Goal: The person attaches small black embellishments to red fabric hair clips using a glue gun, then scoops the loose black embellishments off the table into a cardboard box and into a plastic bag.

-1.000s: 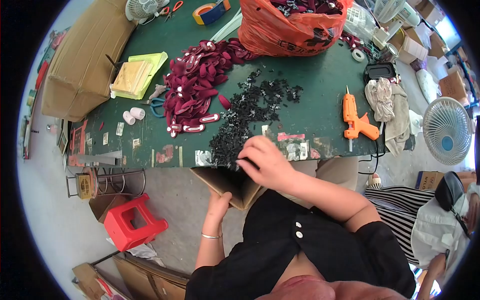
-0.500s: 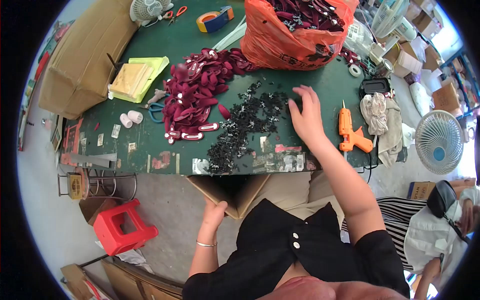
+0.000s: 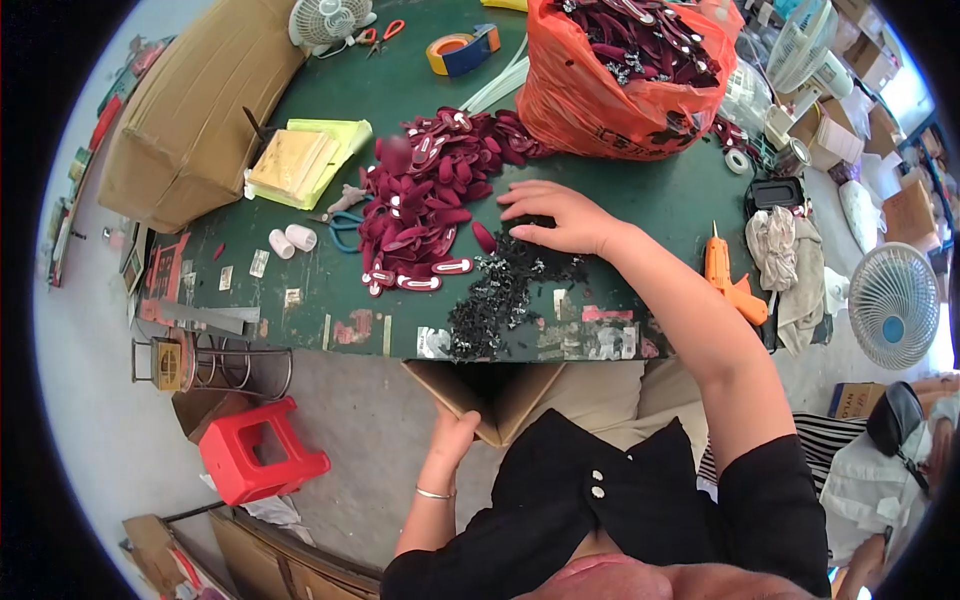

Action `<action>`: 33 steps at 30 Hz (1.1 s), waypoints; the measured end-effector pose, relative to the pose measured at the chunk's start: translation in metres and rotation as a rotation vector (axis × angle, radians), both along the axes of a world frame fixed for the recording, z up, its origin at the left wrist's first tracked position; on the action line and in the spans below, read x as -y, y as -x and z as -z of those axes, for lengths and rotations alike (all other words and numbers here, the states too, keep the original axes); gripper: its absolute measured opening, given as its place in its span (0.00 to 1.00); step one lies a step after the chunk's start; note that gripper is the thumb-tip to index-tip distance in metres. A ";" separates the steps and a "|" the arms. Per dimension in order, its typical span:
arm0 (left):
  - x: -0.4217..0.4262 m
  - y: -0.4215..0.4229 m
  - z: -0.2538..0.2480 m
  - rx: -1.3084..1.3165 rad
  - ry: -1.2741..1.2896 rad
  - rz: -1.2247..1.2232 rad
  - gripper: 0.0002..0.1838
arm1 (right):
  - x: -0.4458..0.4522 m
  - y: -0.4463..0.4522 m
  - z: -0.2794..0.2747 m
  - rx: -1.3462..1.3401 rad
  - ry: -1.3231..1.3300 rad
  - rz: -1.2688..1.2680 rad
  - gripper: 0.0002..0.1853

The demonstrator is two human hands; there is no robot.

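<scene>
My right hand (image 3: 560,220) reaches over the top of a strip of small black and silvery scraps (image 3: 485,310) on the green table. Its fingers are stretched out and rest on the scraps, which they partly cover. Below the table's front edge my left hand (image 3: 457,436) is closed on the rim of an open cardboard box (image 3: 530,405), whose inside is dark. Left of the scraps lies a heap of burgundy fabric-covered hair clips (image 3: 425,190). One loose burgundy piece (image 3: 484,237) lies between the heap and the scraps.
A red plastic bag (image 3: 600,115) full of burgundy clips stands at the back. An orange glue gun (image 3: 730,275) lies on the right, beside crumpled cloths (image 3: 775,250). Blue-handled scissors (image 3: 345,230) touch the heap's left side. A red stool (image 3: 262,455) stands on the floor.
My right hand has moved left from beside the scraps onto their upper part, pushing some together. My left hand keeps its hold on the box. The whole view has shifted slightly.
</scene>
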State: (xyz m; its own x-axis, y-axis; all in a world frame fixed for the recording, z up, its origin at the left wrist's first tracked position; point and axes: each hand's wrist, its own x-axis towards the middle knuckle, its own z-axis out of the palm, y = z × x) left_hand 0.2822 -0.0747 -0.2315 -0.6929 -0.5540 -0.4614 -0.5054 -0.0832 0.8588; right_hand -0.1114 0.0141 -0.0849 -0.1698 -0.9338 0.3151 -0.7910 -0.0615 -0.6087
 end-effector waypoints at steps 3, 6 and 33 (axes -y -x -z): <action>-0.001 0.001 0.002 -0.078 0.006 -0.014 0.41 | -0.011 -0.011 0.000 0.067 0.049 -0.029 0.15; -0.001 0.006 -0.006 -0.074 -0.003 -0.031 0.40 | -0.025 -0.030 -0.001 0.103 0.099 -0.025 0.14; -0.016 0.008 -0.042 -0.028 -0.054 -0.045 0.48 | -0.016 -0.165 -0.014 0.296 0.407 0.173 0.03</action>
